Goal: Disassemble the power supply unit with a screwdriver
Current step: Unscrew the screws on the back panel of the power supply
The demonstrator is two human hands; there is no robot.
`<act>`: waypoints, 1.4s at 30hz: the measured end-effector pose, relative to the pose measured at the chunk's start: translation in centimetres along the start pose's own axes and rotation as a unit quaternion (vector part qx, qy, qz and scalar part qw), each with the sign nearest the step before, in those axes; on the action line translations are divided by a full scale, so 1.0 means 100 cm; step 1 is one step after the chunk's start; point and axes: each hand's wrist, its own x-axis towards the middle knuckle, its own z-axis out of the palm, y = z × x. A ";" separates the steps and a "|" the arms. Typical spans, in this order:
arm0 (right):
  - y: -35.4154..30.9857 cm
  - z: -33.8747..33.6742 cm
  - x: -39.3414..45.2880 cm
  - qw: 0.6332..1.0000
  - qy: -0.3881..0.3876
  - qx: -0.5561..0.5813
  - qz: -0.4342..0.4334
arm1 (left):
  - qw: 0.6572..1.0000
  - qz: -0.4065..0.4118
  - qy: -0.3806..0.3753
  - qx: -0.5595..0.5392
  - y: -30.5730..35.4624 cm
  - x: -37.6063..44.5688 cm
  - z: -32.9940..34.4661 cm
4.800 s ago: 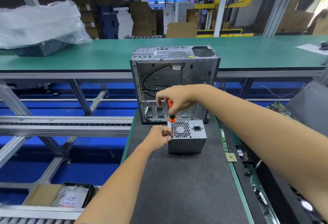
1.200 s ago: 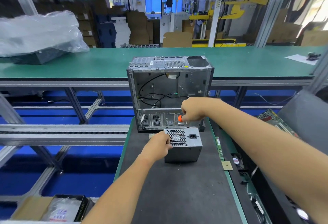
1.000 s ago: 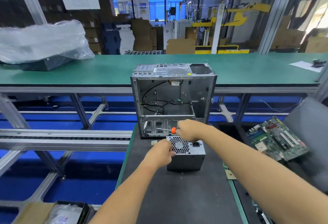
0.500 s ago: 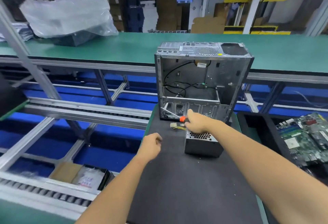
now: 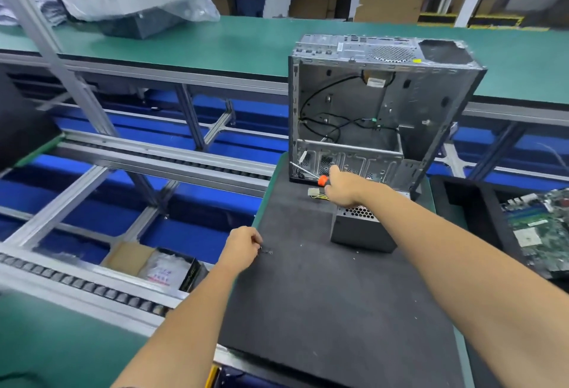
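Work looks early: PSU [image 5: 363, 232] stands closed on the desk [image 5: 323, 295] at 1 o'clock, right hand [image 5: 345, 189] grasping the screwdriver [image 5: 320, 180], left hand [image 5: 241, 247] pinching a small screw [image 5: 266, 251].

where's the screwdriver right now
In the head view, the screwdriver is in the right hand, above the power supply unit, its shaft pointing left toward the computer case.

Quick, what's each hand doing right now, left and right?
Left hand: fingers curled at the black foam mat, beside small dark screws; whether it pinches one cannot be told.
Right hand: gripping the orange-collared screwdriver.
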 end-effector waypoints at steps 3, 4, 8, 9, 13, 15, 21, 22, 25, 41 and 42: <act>0.001 0.000 0.001 1.000 0.002 0.004 -0.001 | 1.000 -0.004 -0.007 0.016 0.000 0.000 0.001; 0.001 0.000 0.001 1.000 0.001 0.005 0.000 | 1.000 -0.006 -0.004 0.021 -0.001 0.000 0.001; 0.002 0.000 0.002 1.000 0.006 0.008 -0.004 | 1.000 -0.010 0.002 0.026 0.000 0.001 0.002; 0.002 0.000 0.002 1.000 0.009 0.007 -0.006 | 1.000 -0.008 -0.001 0.025 0.000 0.001 0.001; 0.002 0.000 0.003 1.000 0.011 0.006 -0.006 | 1.000 -0.010 -0.013 0.023 0.002 0.004 0.001; 0.001 0.000 0.003 1.000 0.011 0.006 -0.005 | 1.000 -0.010 -0.017 0.019 0.000 0.005 0.002; 0.000 0.001 0.002 1.000 0.010 0.006 -0.003 | 0.999 -0.026 -0.010 -0.042 -0.005 0.006 0.002; 0.001 0.001 0.002 1.000 0.010 0.007 -0.003 | 0.998 -0.030 -0.008 -0.054 -0.007 0.007 0.001; 0.001 0.001 0.002 1.000 0.011 0.013 -0.006 | 0.995 -0.049 -0.010 -0.082 -0.011 0.007 0.000; 0.014 0.001 -0.001 0.999 0.017 0.020 -0.036 | 0.996 -0.027 0.003 -0.080 0.021 -0.007 -0.006; 0.016 0.001 -0.002 0.999 0.018 0.018 -0.045 | 0.996 -0.003 0.012 -0.090 0.034 -0.007 -0.007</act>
